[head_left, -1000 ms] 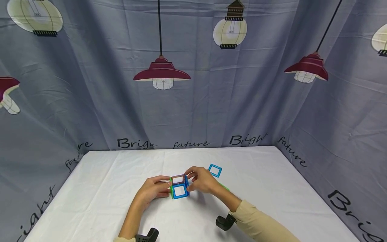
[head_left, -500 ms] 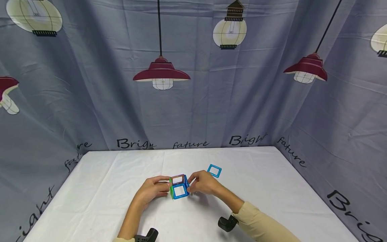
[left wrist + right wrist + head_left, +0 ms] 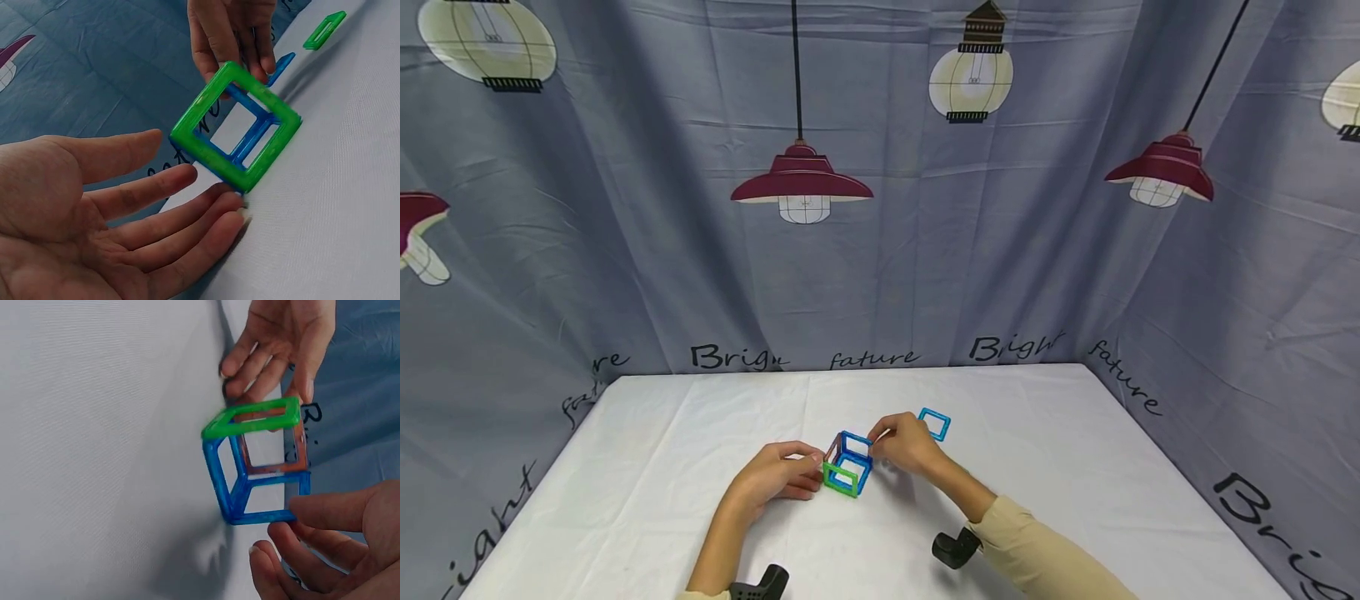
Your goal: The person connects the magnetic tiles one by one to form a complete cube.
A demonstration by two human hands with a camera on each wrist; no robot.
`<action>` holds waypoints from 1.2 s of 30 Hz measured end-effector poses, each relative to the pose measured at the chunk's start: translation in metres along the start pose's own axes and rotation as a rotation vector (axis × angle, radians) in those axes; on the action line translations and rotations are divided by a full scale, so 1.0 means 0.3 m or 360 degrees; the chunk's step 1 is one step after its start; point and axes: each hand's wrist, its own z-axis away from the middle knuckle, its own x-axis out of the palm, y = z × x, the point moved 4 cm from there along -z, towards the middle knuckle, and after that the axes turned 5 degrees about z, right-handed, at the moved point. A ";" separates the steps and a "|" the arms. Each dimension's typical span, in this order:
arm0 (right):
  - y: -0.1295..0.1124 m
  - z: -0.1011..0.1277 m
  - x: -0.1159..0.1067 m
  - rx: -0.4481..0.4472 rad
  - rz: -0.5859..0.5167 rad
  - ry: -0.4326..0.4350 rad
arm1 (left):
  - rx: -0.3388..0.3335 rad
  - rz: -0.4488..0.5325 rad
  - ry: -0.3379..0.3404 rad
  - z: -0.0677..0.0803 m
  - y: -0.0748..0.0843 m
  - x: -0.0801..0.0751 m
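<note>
Tile box (image 3: 241, 490): on or just above the bench (image 3: 625, 483).
Right hand (image 3: 906, 443): pinches its blue tile (image 3: 262, 517), likely steadying it.
Left hand (image 3: 777, 477): fingers loosely extended beside it, perhaps bracing; contact unclear.

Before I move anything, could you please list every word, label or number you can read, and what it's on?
"Bright": twice across the back curtain, the left one creased.
"fature": back and right of the curtain.
"re": curtain's left side, earlier letters fold-distorted.
"Bri": curtain, lower right, rest cut off.
"ight": curtain, lower left, start cut off.
No readable text on the square frames.
</note>
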 end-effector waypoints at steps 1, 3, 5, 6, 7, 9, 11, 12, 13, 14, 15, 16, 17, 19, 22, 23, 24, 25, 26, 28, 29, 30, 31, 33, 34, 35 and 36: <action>0.003 -0.004 0.002 0.0017 -0.0015 0.0007 | -0.0008 -0.0001 -0.0024 0.001 0.000 0.002; 0.006 -0.013 0.005 0.0039 -0.0038 0.0028 | -0.0022 0.0004 -0.0069 0.002 0.000 0.007; 0.008 -0.022 0.006 0.0058 -0.0052 0.0044 | -0.0029 0.0016 -0.0121 0.003 0.001 0.011; 0.007 -0.027 0.006 0.0065 -0.0055 0.0052 | -0.0028 0.0022 -0.0142 0.004 0.002 0.012; 0.008 -0.031 0.007 0.0075 -0.0058 0.0057 | -0.0028 0.0029 -0.0160 0.006 0.003 0.013; 0.007 -0.039 0.009 0.0094 -0.0066 0.0060 | -0.0035 0.0042 -0.0186 0.008 0.004 0.014; 0.007 -0.046 0.010 0.0117 -0.0080 0.0055 | -0.0041 0.0050 -0.0202 0.009 0.005 0.015; 0.007 -0.048 0.011 0.0131 -0.0089 0.0050 | -0.0044 0.0050 -0.0205 0.009 0.005 0.015; 0.008 -0.050 0.012 0.0142 -0.0096 0.0046 | -0.0043 0.0042 -0.0205 0.009 0.005 0.016; 0.007 -0.052 0.013 0.0148 -0.0102 0.0041 | -0.0042 0.0032 -0.0198 0.008 0.006 0.018; 0.007 -0.053 0.013 0.0155 -0.0102 0.0036 | -0.0034 0.0014 -0.0181 0.007 0.007 0.019; 0.007 -0.054 0.013 0.0158 -0.0101 0.0036 | -0.0019 -0.0013 -0.0153 0.006 0.009 0.021; 0.006 -0.055 0.013 0.0158 -0.0097 0.0037 | 0.0000 -0.0049 -0.0113 0.004 0.011 0.023; 0.005 -0.056 0.011 0.0161 -0.0084 0.0042 | 0.0038 -0.0108 -0.0019 -0.001 0.016 0.029; 0.007 -0.057 0.007 0.0169 -0.0069 0.0049 | 0.0109 -0.0176 0.0125 -0.006 0.031 0.040; 0.008 -0.057 0.006 0.0170 -0.0067 0.0050 | 0.0132 -0.0181 0.0155 -0.006 0.038 0.045; 0.010 -0.058 0.005 0.0170 -0.0068 0.0047 | 0.0154 -0.0170 0.0169 -0.004 0.045 0.050; 0.011 -0.058 0.004 0.0169 -0.0069 0.0044 | 0.0174 -0.0158 0.0181 -0.003 0.051 0.056; 0.011 -0.059 0.003 0.0165 -0.0070 0.0041 | 0.0194 -0.0153 0.0191 -0.001 0.059 0.062; 0.011 -0.061 0.002 0.0154 -0.0075 0.0036 | 0.0214 -0.0121 0.0188 0.001 0.066 0.072; 0.009 -0.061 0.002 0.0141 -0.0073 0.0032 | 0.0217 -0.0115 0.0184 0.001 0.068 0.076; 0.009 -0.061 0.002 0.0138 -0.0075 0.0028 | 0.0214 -0.0107 0.0179 0.000 0.067 0.080; 0.008 -0.061 0.002 0.0135 -0.0074 0.0026 | 0.0210 -0.0102 0.0169 -0.001 0.065 0.083; 0.009 -0.061 0.003 0.0133 -0.0073 0.0023 | 0.0200 -0.0094 0.0150 -0.003 0.059 0.086; 0.010 -0.060 0.004 0.0135 -0.0071 0.0022 | 0.0195 -0.0089 0.0135 -0.004 0.057 0.087; 0.010 -0.059 0.004 0.0138 -0.0069 0.0023 | 0.0191 -0.0085 0.0121 -0.005 0.053 0.088; 0.011 -0.059 0.004 0.0146 -0.0072 0.0023 | 0.0187 -0.0073 0.0107 -0.006 0.050 0.089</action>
